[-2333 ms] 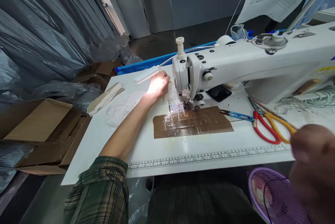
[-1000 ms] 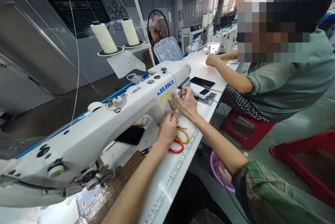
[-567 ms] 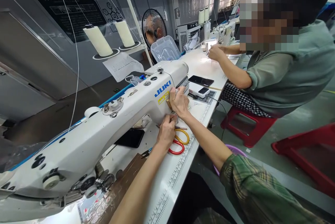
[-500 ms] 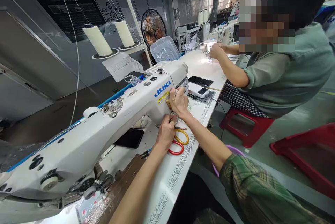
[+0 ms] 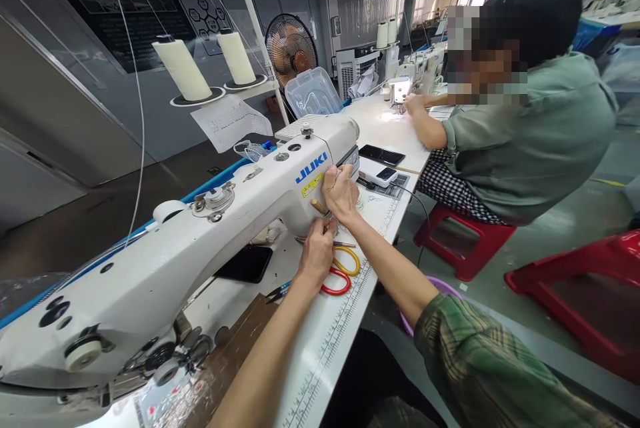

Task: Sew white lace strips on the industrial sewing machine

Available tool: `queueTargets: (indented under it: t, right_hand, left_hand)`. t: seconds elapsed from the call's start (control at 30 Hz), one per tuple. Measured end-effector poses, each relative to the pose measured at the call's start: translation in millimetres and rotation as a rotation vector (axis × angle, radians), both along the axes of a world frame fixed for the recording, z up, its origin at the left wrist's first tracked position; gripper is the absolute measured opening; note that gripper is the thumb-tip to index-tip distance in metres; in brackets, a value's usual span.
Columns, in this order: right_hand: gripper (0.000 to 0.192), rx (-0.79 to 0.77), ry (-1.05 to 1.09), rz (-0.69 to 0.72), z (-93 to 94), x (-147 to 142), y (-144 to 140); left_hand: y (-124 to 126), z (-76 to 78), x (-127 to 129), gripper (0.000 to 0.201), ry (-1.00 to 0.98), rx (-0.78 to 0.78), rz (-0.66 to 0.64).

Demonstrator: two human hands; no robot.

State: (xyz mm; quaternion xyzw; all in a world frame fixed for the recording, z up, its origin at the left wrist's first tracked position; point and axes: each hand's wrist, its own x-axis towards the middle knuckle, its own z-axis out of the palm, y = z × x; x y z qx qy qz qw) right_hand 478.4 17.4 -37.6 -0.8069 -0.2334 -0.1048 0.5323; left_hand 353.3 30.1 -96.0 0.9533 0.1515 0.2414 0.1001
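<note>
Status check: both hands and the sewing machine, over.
Right hand curled at sewing machine. Left hand lower, by its base. Anything gripped is hidden. Scissors lie close beside left hand.

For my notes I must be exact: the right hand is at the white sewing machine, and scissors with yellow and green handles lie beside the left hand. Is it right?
Not green: the head view shows the scissors with yellow and red handles. They do lie beside the left hand, and the right hand is at the white sewing machine.
</note>
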Motion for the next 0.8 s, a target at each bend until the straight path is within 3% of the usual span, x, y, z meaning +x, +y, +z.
queueTargets:
  t: [0.53,0.67,0.8]
  right_hand:
    - [0.037,-0.029,0.116,0.057,7.4,-3.3,-5.9]
    - [0.050,-0.051,0.135,0.111,12.5,-6.2,-15.5]
    - [0.071,-0.059,0.114,0.184,2.7,-38.7,-44.4]
  left_hand:
    - [-3.4,1.5,-1.0,0.052,0.047,-0.033,0.023]
    - [-6.6,2.6,-3.2,0.051,0.050,-0.045,0.013]
    - [-10.7,4.4,-3.0,0.047,0.020,-0.071,-0.036]
